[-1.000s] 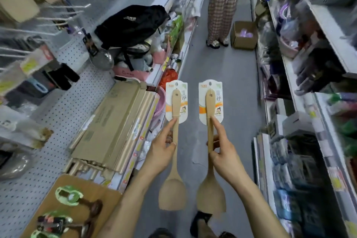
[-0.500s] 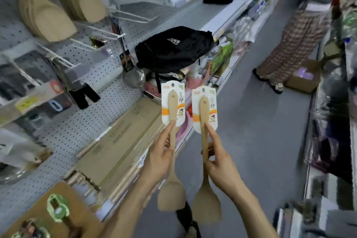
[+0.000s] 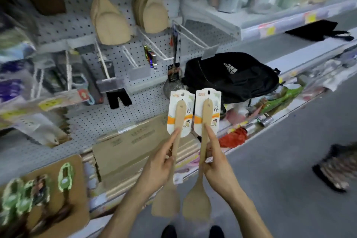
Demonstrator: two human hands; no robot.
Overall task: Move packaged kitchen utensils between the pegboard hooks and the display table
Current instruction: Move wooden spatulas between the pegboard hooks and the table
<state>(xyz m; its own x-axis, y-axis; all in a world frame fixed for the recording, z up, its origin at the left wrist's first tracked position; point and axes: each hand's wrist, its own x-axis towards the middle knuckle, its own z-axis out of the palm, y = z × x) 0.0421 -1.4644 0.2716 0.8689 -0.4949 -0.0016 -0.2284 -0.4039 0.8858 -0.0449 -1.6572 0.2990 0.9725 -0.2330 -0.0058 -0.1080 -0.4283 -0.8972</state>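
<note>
My left hand (image 3: pixel 160 162) grips the handle of one carded wooden spatula (image 3: pixel 166 204), blade down, its white and orange card (image 3: pixel 179 114) on top. A second carded wooden spatula (image 3: pixel 197 203) hangs the same way from my right hand (image 3: pixel 216 162), index finger stretched up the handle onto its card (image 3: pixel 207 112). Both are held side by side, almost touching, in front of the grey pegboard (image 3: pixel 108 121). Empty white hooks (image 3: pixel 150 48) jut out above them. Two bunches of similar wooden spatulas (image 3: pixel 110 17) hang higher up.
A black backpack (image 3: pixel 229 77) lies on the shelf just right of the cards. Flat cardboard boxes (image 3: pixel 131 147) sit on the lower shelf. A brown board with green-carded utensils (image 3: pixel 65 176) lies bottom left. Another person's feet (image 3: pixel 334 170) stand in the aisle at right.
The view has swung left from the aisle to face the pegboard. Both spatulas have come closer together and nearer the pegboard; my grip on them is unchanged.
</note>
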